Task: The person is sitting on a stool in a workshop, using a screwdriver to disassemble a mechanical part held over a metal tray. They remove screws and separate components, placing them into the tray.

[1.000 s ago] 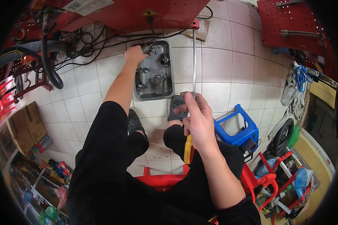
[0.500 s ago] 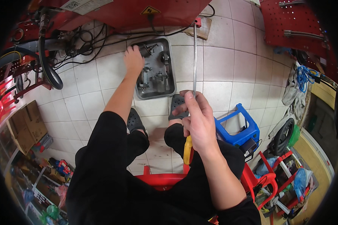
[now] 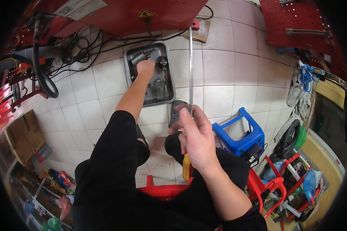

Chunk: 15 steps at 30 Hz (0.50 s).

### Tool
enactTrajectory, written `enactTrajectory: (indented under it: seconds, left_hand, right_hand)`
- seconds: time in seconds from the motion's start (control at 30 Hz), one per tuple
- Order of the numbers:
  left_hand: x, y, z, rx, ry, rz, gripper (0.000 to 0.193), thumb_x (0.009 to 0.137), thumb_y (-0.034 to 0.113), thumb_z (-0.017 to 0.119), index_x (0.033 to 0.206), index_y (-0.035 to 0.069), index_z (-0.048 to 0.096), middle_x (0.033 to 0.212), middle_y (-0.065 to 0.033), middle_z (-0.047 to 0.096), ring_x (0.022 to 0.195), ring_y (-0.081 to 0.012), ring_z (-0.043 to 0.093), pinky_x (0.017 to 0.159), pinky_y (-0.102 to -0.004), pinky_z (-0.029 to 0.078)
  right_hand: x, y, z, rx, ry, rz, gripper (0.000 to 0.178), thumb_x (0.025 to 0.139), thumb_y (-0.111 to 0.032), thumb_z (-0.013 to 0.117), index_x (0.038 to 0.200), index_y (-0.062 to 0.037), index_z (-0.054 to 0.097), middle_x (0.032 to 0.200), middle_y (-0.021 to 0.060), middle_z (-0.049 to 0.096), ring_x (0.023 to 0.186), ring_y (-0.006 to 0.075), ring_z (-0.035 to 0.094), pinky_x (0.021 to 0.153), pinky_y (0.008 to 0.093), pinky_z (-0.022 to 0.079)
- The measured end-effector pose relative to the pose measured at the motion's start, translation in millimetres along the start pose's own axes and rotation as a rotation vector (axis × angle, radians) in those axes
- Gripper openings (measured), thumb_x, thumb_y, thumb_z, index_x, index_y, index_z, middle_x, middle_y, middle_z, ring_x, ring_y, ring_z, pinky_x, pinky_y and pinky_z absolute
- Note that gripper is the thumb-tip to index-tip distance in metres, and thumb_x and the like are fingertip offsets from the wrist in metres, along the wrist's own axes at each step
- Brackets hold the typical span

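My left hand (image 3: 145, 67) is inside the grey metal tray (image 3: 172, 82), its fingers curled downward and mostly hidden beneath it. Whatever they grip is out of sight. Beside the fingers lies a cylindrical metal part (image 3: 140, 57) with a thin shaft. Two more metal parts lie in the tray: a dark one (image 3: 163, 62) along the right wall and a grey one (image 3: 158, 89) at the near end. Above my right knee, my right hand (image 3: 197, 142) is closed around a long screwdriver (image 3: 191, 69). Its yellow and red handle points toward me and its bright shaft points away.
A red cabinet (image 3: 115, 19) stands beyond the tray, with black cables (image 3: 85, 48) on the tiles before it. To the right is a blue plastic stool (image 3: 239, 142), with a red one (image 3: 264, 183) nearer. A cardboard box (image 3: 25, 134) stands at the left.
My left hand has moved from the tray's far left edge to over its middle, covering a metal part that showed before. My right hand keeps its hold on the screwdriver.
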<state>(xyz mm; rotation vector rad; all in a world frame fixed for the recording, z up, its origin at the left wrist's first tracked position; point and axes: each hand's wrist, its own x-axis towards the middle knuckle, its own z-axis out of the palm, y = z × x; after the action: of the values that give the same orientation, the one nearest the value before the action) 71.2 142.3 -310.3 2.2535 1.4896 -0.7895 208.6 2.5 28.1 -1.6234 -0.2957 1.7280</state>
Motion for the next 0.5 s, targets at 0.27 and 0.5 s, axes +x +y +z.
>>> enactTrajectory:
  seconds: [0.27,0.5]
  left_hand:
    - [4.9,8.2,6.6,-0.038,-0.005,-0.026,0.016,0.082,0.010,0.056,0.093,0.010,0.068,0.094,-0.0088,0.069,0.089,-0.0254,0.068,0.069,-0.0363,0.056]
    - [2.5,7.9,-4.0,-0.105,0.271,0.122,0.012,0.078,0.010,0.056,0.083,0.008,0.066,0.086,-0.0078,0.068,0.092,-0.0251,0.063,0.068,-0.0376,0.054]
  right_hand:
    - [3.6,-6.4,3.3,-0.004,0.006,0.035,0.036,0.095,-0.031,0.052,0.107,0.0037,0.051,0.080,0.0060,0.055,0.070,0.0108,0.056,0.065,0.0243,0.043]
    - [7.2,-10.8,4.3,0.021,0.007,0.070,0.036,0.095,-0.031,0.052,0.107,0.0030,0.052,0.080,0.0055,0.055,0.070,0.0104,0.055,0.064,0.0241,0.043]
